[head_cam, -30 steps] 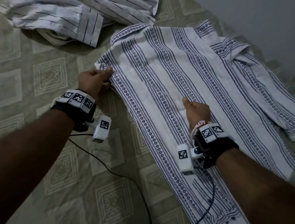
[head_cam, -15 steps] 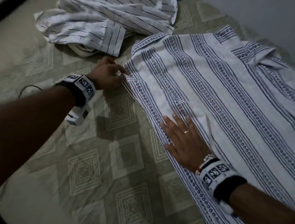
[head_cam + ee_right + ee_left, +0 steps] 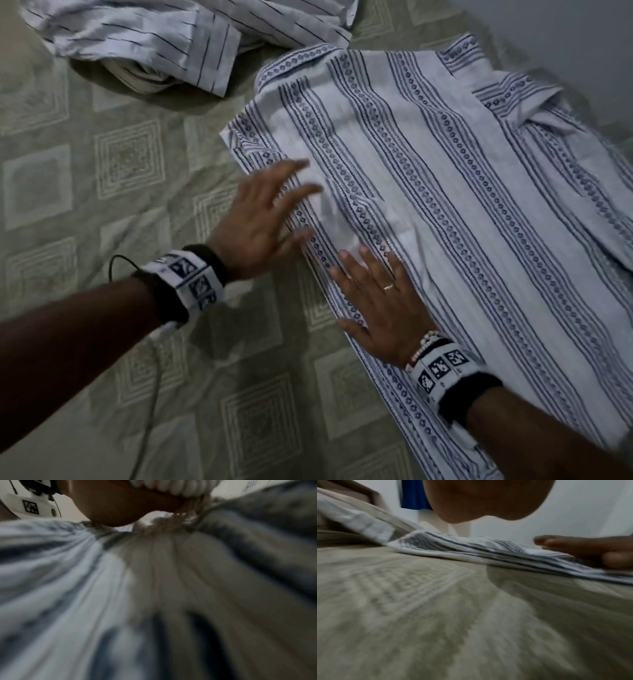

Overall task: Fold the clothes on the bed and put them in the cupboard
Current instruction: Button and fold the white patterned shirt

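On the bed point(image 3: 102, 359), as we find it:

Item 1. Shirt point(image 3: 445, 205), white with dark patterned stripes, spread flat on the bedcover, collar toward the far wall. Its near long edge looks turned in as a first side fold; the far sleeve lies out, not yet folded. We judge this piece barely begun: one side tucked, the other side, the sleeve and the lengthwise folds all remain.

Item 2. Second shirt point(image 3: 154, 37), white with thin dark lines, crumpled at the head of the bed, just beside the first shirt's shoulder. Untouched, wholly unfolded.

Item 3. Left hand point(image 3: 260, 219), fingers spread and straight, over the folded edge near the shoulder; grip wide, holding nothing. Blur keeps us from telling whether it touches the cloth.

Item 4. Right hand point(image 3: 380, 308), laid flat, palm down on the same edge lower along; grip wide, pressing the fold, nothing held.

Item 5. Cupboard: not in view. Nothing stowed as far as we can see.

Balance: we reckon the task near its start, with two garments to fold and carry.
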